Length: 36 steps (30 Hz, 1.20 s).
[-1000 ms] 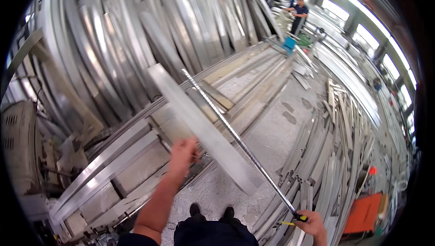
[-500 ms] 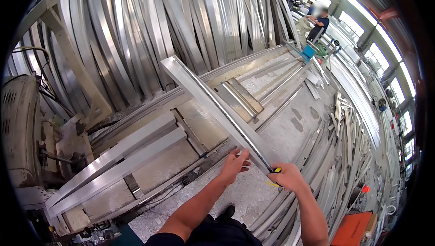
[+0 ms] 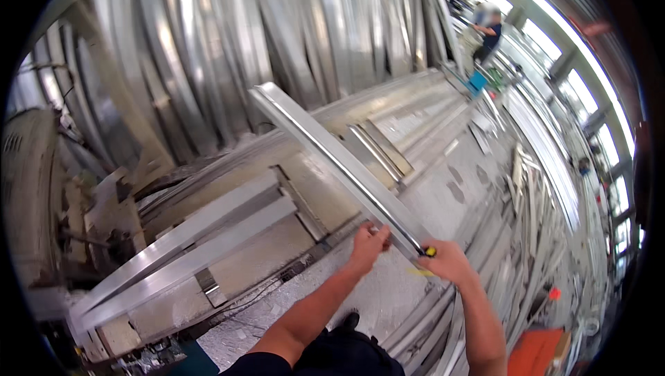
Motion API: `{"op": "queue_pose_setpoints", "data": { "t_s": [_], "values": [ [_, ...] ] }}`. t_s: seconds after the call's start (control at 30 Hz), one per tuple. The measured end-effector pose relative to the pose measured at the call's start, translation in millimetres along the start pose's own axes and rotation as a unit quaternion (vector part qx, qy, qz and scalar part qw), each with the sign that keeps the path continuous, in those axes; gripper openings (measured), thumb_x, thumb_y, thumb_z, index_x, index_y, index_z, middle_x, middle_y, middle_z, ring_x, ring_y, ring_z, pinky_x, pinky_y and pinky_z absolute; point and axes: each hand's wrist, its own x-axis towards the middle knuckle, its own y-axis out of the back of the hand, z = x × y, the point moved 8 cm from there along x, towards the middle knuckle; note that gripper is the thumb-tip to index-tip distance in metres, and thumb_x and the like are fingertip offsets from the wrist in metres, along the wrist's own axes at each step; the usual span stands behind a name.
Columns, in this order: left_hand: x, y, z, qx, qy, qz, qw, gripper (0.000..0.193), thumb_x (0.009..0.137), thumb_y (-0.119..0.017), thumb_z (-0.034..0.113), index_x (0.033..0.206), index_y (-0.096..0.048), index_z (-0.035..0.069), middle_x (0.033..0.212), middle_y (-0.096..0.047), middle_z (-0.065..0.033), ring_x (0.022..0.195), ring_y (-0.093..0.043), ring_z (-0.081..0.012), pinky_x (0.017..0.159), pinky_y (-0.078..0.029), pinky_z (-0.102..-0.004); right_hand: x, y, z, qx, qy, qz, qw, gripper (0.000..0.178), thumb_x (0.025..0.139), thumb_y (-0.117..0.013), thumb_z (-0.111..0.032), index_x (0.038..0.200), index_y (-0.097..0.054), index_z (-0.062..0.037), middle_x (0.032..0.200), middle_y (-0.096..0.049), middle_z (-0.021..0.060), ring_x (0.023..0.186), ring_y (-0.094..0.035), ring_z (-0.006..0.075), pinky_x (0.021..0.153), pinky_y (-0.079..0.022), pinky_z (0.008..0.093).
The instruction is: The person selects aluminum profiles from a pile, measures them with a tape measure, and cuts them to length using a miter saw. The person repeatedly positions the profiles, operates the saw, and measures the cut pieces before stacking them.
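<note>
Silver metal profile (image 3: 346, 162) lies ahead and slightly left of my fingers, crossing over the worktop (image 3: 315, 183). Long axis diagonal: far end points away to my left, near end toward me. My right hand (image 3: 449, 263) is at that end, fingers clamped on the yellow-black tape measure (image 3: 430, 252). Left hand (image 3: 368, 244) by the left edge, fingers curled; can't tell if gripping.

Long silver metal channel (image 3: 346, 168) slants over worn beige metal machine bed (image 3: 308, 176), nr end by L hand (image 3: 369, 246) & R hand (image 3: 449, 264). Two straight silver metal bars (image 3: 208, 252) lie on bed, L of channel. Behind bed I see tall silver metal profiles (image 3: 232, 50) upright; heaped grey metal strips (image 3: 500, 265) R of bed, w/ orange rectangular box (image 3: 535, 352) nr.
</note>
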Motion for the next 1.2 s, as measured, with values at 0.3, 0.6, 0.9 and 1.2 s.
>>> {"op": "queue_pose_setpoints", "data": {
  "t_s": [0.3, 0.6, 0.9, 1.2],
  "values": [
    [6.3, -3.6, 6.7, -0.003, 0.005, -0.030, 1.000, 0.018, 0.097, -0.060, 0.019, 0.099, -0.055, 0.002, 0.086, -0.064, -0.0089, 0.072, -0.066, -0.0172, 0.066, -0.058, -0.0300, -54.4, 7.2, 120.4, -0.097, -0.029, 0.088, 0.991, 0.036, 0.085, -0.061, -0.044, 0.108, -0.067, -0.0167, 0.091, -0.068, 0.0127, 0.091, -0.066, 0.0330, 0.077, -0.053, 0.0439],
    [0.2, -10.4, 16.4, 0.041, 0.013, -0.021, 0.999, 0.025, 0.097, -0.059, 0.022, 0.101, -0.054, -0.003, 0.086, -0.065, -0.0128, 0.075, -0.069, -0.0242, 0.067, -0.061, -0.0332, -107.4, -18.1, 203.9, -0.100, -0.071, 0.178, 0.976, 0.028, 0.087, -0.063, -0.037, 0.110, -0.063, -0.0212, 0.087, -0.062, 0.0071, 0.084, -0.066, 0.0270, 0.071, -0.053, 0.0411],
    [-1.9, -13.9, 18.1, 0.039, 0.014, -0.030, 0.999, 0.027, 0.098, -0.058, 0.021, 0.100, -0.057, -0.005, 0.087, -0.065, -0.0149, 0.078, -0.069, -0.0266, 0.070, -0.061, -0.0344, -112.5, -32.3, 207.4, -0.121, -0.064, 0.243, 0.960, 0.029, 0.087, -0.064, -0.034, 0.112, -0.061, -0.0204, 0.097, -0.061, 0.0097, 0.094, -0.064, 0.0273, 0.072, -0.055, 0.0424],
    [2.3, -10.3, 14.6, 0.037, 0.025, -0.038, 0.998, 0.030, 0.098, -0.058, 0.023, 0.102, -0.057, -0.007, 0.092, -0.066, -0.0174, 0.081, -0.068, -0.0273, 0.071, -0.061, -0.0356, -113.9, -32.7, 206.8, -0.129, -0.051, 0.263, 0.955, 0.031, 0.087, -0.064, -0.032, 0.115, -0.059, -0.0206, 0.097, -0.059, 0.0099, 0.092, -0.064, 0.0278, 0.070, -0.055, 0.0427]
  ]
}}
